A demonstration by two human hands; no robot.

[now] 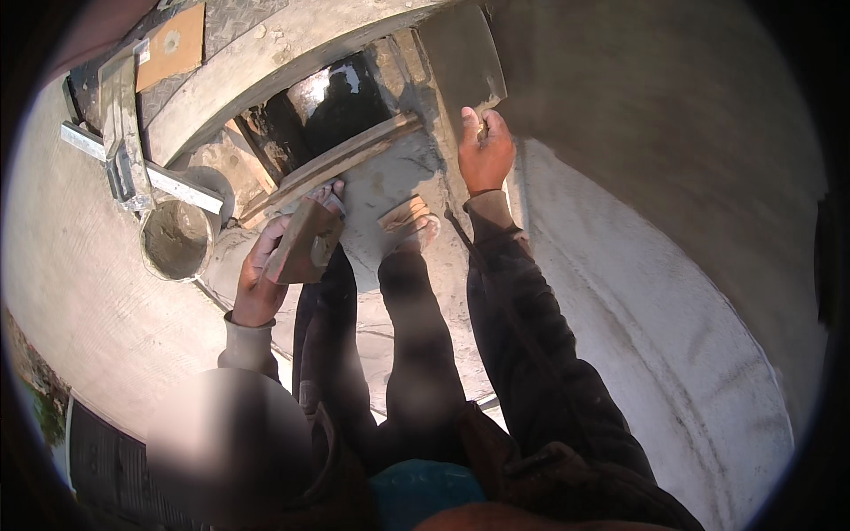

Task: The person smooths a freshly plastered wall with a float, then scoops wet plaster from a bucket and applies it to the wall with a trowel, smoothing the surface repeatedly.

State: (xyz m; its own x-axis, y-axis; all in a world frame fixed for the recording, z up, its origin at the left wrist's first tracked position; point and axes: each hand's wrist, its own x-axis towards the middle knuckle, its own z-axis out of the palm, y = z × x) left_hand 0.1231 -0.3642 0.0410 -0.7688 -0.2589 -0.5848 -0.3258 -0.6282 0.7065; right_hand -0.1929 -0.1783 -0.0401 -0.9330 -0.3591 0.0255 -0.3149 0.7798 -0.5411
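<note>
My left hand (260, 281) is closed around a small rectangular block (305, 245), brownish, with a pale patch on its face; it is held in front of my left leg. My right hand (486, 157) is raised further forward, its fingers curled beside the lower edge of a smooth grey panel (458, 55). What lies between those fingers is hard to make out. Damp grey mortar (376, 181) covers the surface between my hands. Behind it, a wooden strip (336, 162) borders an opening with a dark, shiny inside (341, 102).
A bucket of grey mix (176, 240) stands at left, beside a metal straightedge (184, 189) and a mortar-stained board (123, 119). A brown flat piece (171, 47) lies behind them. A curved concrete rim (243, 75) arcs across the back. A pale sheet (637, 327) spreads at right.
</note>
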